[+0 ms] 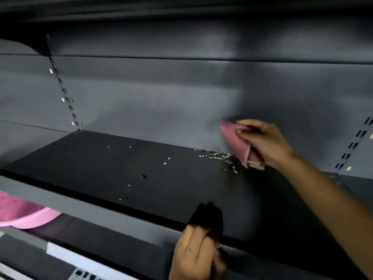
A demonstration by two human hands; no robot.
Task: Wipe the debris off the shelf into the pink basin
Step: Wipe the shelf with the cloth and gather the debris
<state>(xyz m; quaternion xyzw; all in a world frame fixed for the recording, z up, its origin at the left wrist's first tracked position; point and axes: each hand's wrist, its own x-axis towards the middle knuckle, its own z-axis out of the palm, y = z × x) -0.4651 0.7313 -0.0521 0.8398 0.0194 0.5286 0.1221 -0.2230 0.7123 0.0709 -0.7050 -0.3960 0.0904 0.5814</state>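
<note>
A dark metal shelf point(101, 164) runs across the view, strewn with small white and dark debris point(218, 157), thickest near the back right. My right hand point(268, 142) is shut on a folded pink cloth point(240, 144), pressed down at the shelf's back right, just right of the debris pile. My left hand point(197, 253) grips a dark, blurred object point(207, 217) at the shelf's front edge; I cannot tell what it is. The pink basin point(26, 215) shows partly at the lower left, below the shelf's front lip.
A grey back panel point(161, 98) rises behind the shelf, with slotted uprights at left point(64, 91) and right point(353, 146). Another shelf hangs overhead. A lower shelf with a label strip point(60, 257) lies beneath.
</note>
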